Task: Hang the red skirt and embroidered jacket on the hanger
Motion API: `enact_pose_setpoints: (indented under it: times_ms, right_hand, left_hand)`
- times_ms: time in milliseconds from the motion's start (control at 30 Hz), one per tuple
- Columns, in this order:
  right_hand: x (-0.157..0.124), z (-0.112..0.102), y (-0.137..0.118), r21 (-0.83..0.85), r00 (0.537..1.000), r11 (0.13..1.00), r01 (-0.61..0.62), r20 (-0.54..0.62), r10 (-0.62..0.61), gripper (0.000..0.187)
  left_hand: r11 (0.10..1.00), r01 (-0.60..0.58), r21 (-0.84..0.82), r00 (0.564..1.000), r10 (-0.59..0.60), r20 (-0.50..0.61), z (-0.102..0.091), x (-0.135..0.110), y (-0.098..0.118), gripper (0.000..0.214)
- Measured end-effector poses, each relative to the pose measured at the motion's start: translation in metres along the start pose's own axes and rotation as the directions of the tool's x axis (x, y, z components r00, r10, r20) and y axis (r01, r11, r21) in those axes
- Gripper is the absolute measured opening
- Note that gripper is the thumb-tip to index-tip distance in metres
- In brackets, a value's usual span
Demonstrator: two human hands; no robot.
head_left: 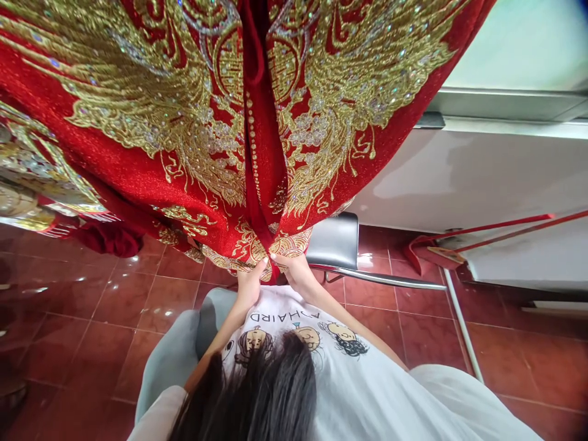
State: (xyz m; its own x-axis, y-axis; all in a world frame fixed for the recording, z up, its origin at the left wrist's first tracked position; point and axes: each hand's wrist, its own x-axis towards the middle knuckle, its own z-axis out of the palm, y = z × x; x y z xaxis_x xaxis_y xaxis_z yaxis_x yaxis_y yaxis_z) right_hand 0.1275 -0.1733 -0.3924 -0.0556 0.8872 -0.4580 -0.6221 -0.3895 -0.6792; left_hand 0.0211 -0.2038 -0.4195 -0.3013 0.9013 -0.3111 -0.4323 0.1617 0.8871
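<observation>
A red garment [138, 165] with heavy gold embroidery and sequins hangs in front of me and fills the upper half of the view. Its front opening [260, 153] runs down the middle, lined with a row of small beads. My left hand [250, 285] pinches the bottom hem just left of that opening. My right hand [298, 272] grips the hem just right of it, thumb on the gold border. Both hands are closed on the cloth, close together, above my white printed T-shirt [321, 367]. My dark hair [266, 398] hangs at the bottom.
A grey chair seat [333, 242] with a chrome frame [381, 278] stands behind the hem. The floor is glossy red tile [92, 306]. More gold and red clothing [32, 184] hangs at the left. A red-handled mop [436, 251] leans by the white wall [482, 177] on the right.
</observation>
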Motion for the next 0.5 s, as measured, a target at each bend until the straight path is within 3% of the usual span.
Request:
enact_pose_setpoints:
  times_ms: [200, 333, 400, 500]
  right_hand:
    - [0.003, 0.006, 0.001, 0.030, 1.000, 1.000, 0.002, -0.012, -0.002, 0.060]
    - [0.003, 0.001, 0.005, 0.045, 1.000, 0.999, -0.022, -0.013, 0.022, 0.052]
    - [0.002, -0.008, 0.008, 0.018, 0.991, 0.991, -0.133, -0.028, 0.133, 0.042]
    - [-0.004, -0.025, 0.012, -0.177, 0.918, 0.902, -0.395, -0.025, 0.397, 0.038]
  left_hand:
    - [0.999, 0.035, 0.036, 0.998, -0.036, 0.045, -0.002, 0.002, 0.001, 0.054]
    - [1.000, 0.011, 0.029, 1.000, -0.011, 0.020, -0.002, 0.004, -0.002, 0.048]
    - [0.999, 0.032, 0.026, 0.999, -0.033, 0.011, -0.004, 0.007, -0.005, 0.045]
    - [0.998, 0.064, 0.024, 0.998, -0.064, 0.000, -0.007, 0.011, -0.007, 0.045]
